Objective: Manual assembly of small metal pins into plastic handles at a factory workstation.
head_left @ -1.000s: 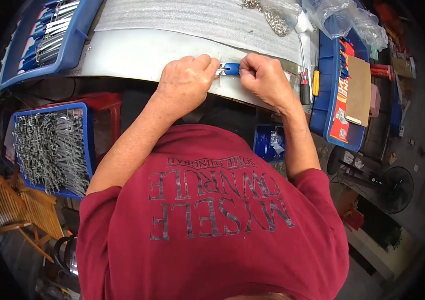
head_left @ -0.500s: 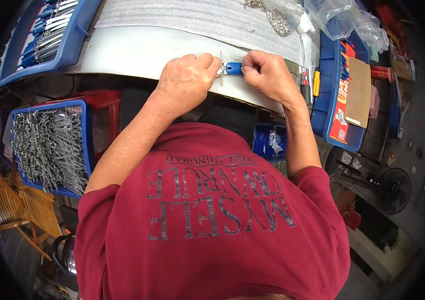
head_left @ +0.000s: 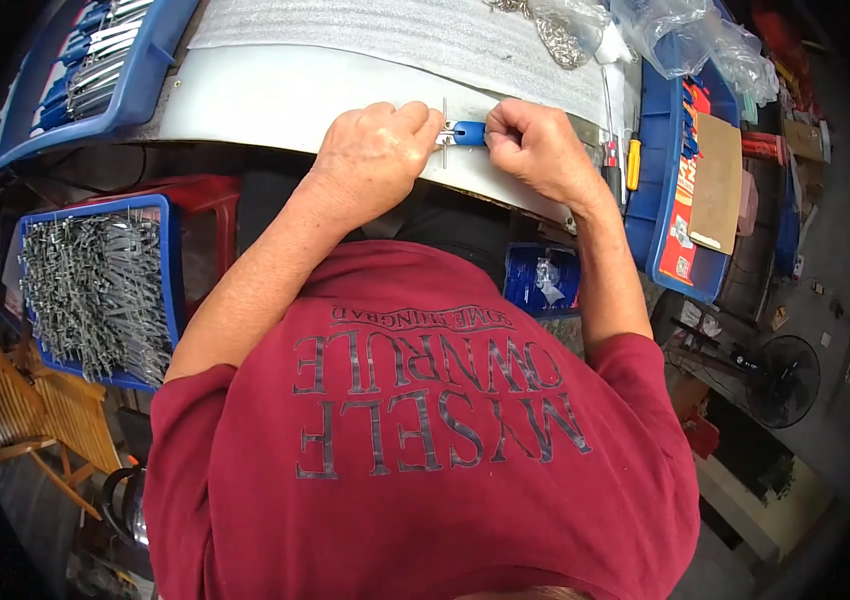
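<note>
Over the front edge of the bench, both hands grip one blue-handled metal tool (head_left: 469,134) from opposite ends; its exact kind I cannot make out. My left hand (head_left: 377,148) is closed around the metal end, hiding most of it. At the other end, my right hand (head_left: 542,147) is closed on the blue handle, with thumb and curled fingers together. Between the hands, the blue part and a small silver fitting show. A thin metal rod (head_left: 445,158) stands crosswise at that fitting, beside my left hand's knuckles.
White foam sheet (head_left: 345,35) covers the bench's far part. A yellow-handled screwdriver (head_left: 633,165) lies right, by a blue bin (head_left: 657,262) with cardboard. Blue-handled metal pieces fill a bin (head_left: 135,118) at upper left. Below it, another bin (head_left: 173,270) holds many metal parts.
Both hands keep their hold on the blue-handled tool and have barely moved. The view has shifted very slightly.
</note>
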A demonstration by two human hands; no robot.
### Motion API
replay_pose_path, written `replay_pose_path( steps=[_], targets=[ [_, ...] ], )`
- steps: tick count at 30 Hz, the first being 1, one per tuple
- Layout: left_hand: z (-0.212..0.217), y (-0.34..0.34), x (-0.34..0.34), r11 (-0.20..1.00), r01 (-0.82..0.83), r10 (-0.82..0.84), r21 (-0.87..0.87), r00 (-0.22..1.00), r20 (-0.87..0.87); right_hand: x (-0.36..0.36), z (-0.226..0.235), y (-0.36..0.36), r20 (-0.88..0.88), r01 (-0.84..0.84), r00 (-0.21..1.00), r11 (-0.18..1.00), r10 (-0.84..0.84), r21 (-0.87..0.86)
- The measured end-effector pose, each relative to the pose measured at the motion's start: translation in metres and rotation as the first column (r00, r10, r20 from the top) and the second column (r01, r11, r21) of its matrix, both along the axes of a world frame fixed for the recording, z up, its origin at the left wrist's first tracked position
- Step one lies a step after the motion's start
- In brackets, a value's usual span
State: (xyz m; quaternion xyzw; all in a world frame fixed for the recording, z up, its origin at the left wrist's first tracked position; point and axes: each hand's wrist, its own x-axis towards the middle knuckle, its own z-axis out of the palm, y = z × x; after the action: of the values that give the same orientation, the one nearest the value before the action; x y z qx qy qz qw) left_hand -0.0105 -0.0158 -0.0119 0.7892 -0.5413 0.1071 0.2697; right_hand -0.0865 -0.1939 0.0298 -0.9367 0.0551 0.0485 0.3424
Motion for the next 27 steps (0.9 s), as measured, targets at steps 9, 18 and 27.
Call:
replay_pose_path(
  steps=[9, 18, 27],
  targets=[
    [-0.001, -0.001, 0.000, 1.000, -0.006, 0.006, 0.014, 1.000, 0.016, -0.007, 0.002, 0.006, -0.023, 0.028, 0.999, 0.999, -0.027, 0.043],
    [0.000, -0.001, 0.000, 0.999, -0.007, 0.008, 0.037, 1.000, -0.015, -0.009, 0.002, 0.002, 0.188, 0.019, 0.982, 1.000, -0.017, -0.010],
    [0.000, -0.001, 0.000, 0.999, -0.005, 0.005, 0.036, 1.000, 0.004, -0.005, -0.002, 0.007, 0.231, -0.023, 0.971, 0.989, 0.056, -0.144]
  ],
)
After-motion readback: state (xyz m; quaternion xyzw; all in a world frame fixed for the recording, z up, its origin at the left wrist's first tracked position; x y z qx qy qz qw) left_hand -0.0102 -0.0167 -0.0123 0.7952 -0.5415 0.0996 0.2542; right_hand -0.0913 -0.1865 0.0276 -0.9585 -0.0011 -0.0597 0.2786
